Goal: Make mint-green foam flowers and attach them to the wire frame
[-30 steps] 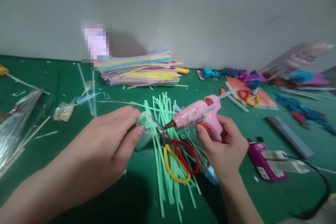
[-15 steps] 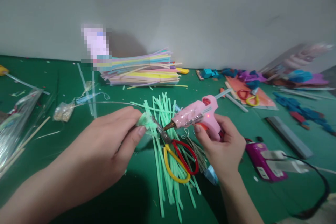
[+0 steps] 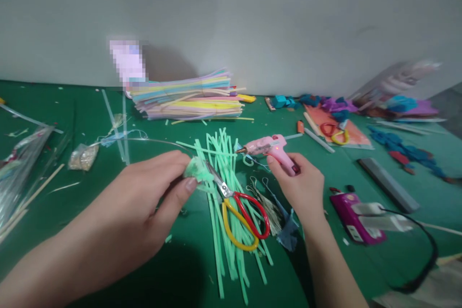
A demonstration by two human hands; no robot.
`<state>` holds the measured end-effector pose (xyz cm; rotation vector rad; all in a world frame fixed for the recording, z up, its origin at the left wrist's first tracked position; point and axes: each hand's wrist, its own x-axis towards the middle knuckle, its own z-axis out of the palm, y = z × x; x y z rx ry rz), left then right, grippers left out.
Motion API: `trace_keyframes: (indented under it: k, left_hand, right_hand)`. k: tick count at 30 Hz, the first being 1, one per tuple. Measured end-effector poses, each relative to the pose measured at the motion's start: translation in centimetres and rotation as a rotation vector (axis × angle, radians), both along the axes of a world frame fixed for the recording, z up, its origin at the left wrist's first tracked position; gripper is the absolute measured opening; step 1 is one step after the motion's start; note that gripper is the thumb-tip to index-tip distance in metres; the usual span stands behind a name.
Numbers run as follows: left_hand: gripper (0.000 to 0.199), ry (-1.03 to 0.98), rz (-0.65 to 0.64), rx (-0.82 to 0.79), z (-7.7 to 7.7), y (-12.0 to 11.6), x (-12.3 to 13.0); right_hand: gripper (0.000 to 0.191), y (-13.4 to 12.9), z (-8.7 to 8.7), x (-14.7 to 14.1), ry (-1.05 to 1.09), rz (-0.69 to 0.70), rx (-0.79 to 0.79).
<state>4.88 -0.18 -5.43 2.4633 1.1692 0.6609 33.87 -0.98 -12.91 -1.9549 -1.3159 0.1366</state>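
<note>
With the thumb and index finger of our left hand (image 3: 155, 197), clamping together, we are holding 1 crumpled, mint-green, soft-looking piece (image 3: 197, 169), its thin lower edge showing partly see-through; it is hanging above the left side of a heap of straight mint-green strips (image 3: 225, 151), which are overlapping too much for us to count. 1 thin, curved grey wire (image 3: 159, 140) is running leftward from behind our fingers. Our right hand (image 3: 303, 183) is gripping 1 glossy pink glue gun (image 3: 270, 146), fingers wrapping around its handle, its dark nozzle pointing toward the green piece while staying apart from it, 1 clear stick jutting from its back. On the strips, 1 pair of metal scissors (image 3: 225, 189) is lying with 1 red and 1 yellow loop, and we are seeing another pair of red-and-yellow-handled scissors (image 3: 333, 133) resting on 1 flat orange packet (image 3: 317, 120). 2 translucent sticks (image 3: 113, 125) are lying at the left, 1 long grey block (image 3: 388, 185) at the right, and 1 magenta power strip (image 3: 348, 216) is carrying 2 white plugs (image 3: 368, 208).
</note>
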Motion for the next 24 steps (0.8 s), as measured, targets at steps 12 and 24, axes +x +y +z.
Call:
trace_keyframes:
  k: [12, 24]
  left_hand:
    - [0.03, -0.035, 0.004, -0.078, 0.4, 0.1, 0.1]
    - [0.028, -0.04, -0.003, -0.055, 0.7, -0.1, 0.2]
  right_hand:
    - [0.029, -1.3, 0.9, -1.9, 0.274, 0.277, 0.139]
    - [0.026, -1.3, 0.7, -3.7, 0.248, 0.333, 0.039]
